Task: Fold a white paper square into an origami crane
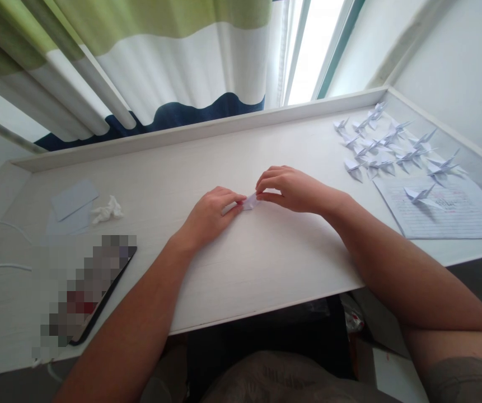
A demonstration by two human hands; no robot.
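A small folded piece of white paper is held between my two hands, low over the middle of the white desk. My left hand pinches its left end between thumb and fingers. On the other side, my right hand grips the upper right end with its fingertips. The fingers cover part of the paper, so its exact folded shape is hard to make out.
Several white paper cranes stand at the back right. One more crane sits on a lined, written sheet. To the left lie loose paper sheets, a crumpled tissue and a blurred tablet-like device. A raised rim edges the desk.
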